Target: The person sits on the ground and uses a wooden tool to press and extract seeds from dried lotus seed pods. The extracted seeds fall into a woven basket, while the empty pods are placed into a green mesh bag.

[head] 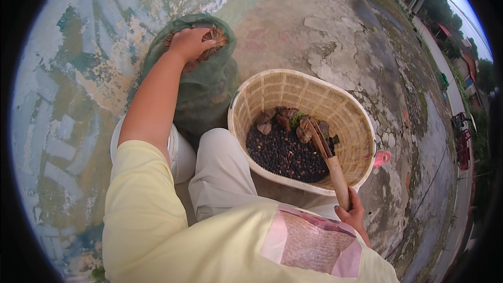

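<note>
At the mouth of a green mesh bag [208, 98], my left hand [191, 44] is closed over brown dried lotus seed pods [217, 38]; its fingertips are partly hidden. The bag stands against my left leg. My right hand [353, 210] grips the wooden handle of a long tool [338, 177], whose dark, narrow, slotted end [319, 137] reaches into a plastic basket [300, 74]. Dark lotus seeds [285, 153] cover the basket's bottom, with several dried pods [265, 121] and a bit of green along their far side. The tool's end lies against one pod.
A painted, peeling wall [90, 67] rises close on the left. Beneath me is a white round seat or bucket [181, 157]. The basket stands before my knees on cracked concrete [338, 31]. A pink shoe [382, 158] shows beside it. A red vehicle [464, 145] is far right.
</note>
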Available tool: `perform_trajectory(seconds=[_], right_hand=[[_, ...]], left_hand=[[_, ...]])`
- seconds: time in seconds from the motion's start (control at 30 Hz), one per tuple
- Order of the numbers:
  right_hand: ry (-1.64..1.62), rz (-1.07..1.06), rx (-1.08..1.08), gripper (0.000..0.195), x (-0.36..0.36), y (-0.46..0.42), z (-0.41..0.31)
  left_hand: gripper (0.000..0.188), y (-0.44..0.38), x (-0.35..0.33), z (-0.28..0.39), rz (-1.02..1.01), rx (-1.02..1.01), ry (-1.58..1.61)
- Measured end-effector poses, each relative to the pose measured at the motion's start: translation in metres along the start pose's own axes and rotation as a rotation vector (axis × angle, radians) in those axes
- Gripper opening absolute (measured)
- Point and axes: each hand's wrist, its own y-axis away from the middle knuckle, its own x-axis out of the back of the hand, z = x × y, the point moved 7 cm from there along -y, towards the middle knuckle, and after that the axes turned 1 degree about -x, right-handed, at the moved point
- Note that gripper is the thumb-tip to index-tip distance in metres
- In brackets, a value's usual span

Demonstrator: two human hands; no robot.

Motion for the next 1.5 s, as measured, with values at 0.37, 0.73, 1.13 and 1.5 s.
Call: perform_trajectory(seconds=[0.37,0.73,1.13,1.5], right_hand=[[-0.219,0.009,-0.201,0.068,0.009,0.004,0.002],[-0.219,0.093,-0.487,0.068,0.037,0.003,0.028],[0.738,-0.193,-0.483,0.064,0.019,-0.111,0.021],[0.892,-0.31,-0.514,0.051,-0.054,-0.193,0.081]], left_hand=[[0.038,-0.028,-0.07,-0.001,-0.262,-0.117,-0.302],[0.044,-0.005,-0.021,0.0,0.072,-0.06,-0.132],[0.039,0.162,-0.165,0.245,-0.149,-0.234,0.813],[0.043,0.165,-0.214,0.252,-0.533,-0.355,0.676]])
